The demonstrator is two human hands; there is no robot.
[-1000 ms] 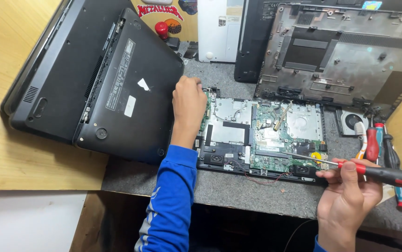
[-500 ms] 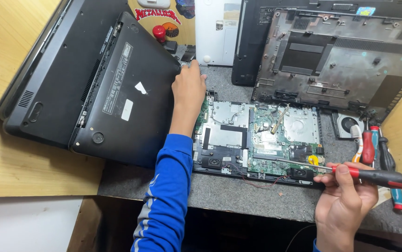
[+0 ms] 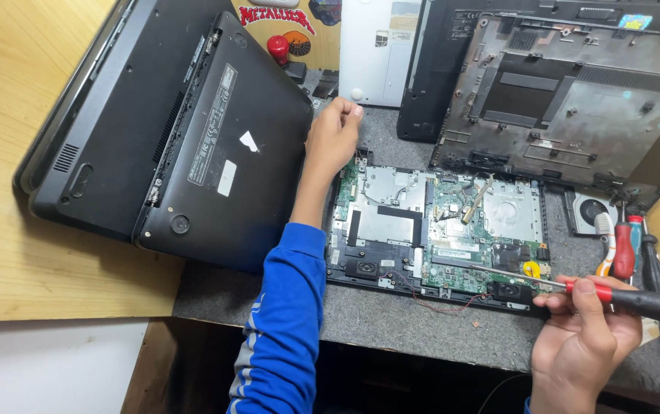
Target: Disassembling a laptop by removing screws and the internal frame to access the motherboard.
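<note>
Right hand point(image 3: 584, 337) nearest, fingers clamped on red-black screwdriver point(image 3: 636, 300), tip over lower right edge of open laptop motherboard point(image 3: 437, 226). Board lies between both hands on grey mat point(image 3: 406, 322). Left hand point(image 3: 334, 138) farther, fingers curled together, at board's upper left corner; cannot tell if it pinches something.

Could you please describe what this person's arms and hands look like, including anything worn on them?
The left hand is bare, with no glove, ring or watch visible. Its arm wears a bright blue long sleeve with a grey stripe along the side, pushed up the forearm. The right hand is bare too; only a sliver of blue shows at its wrist.
</note>
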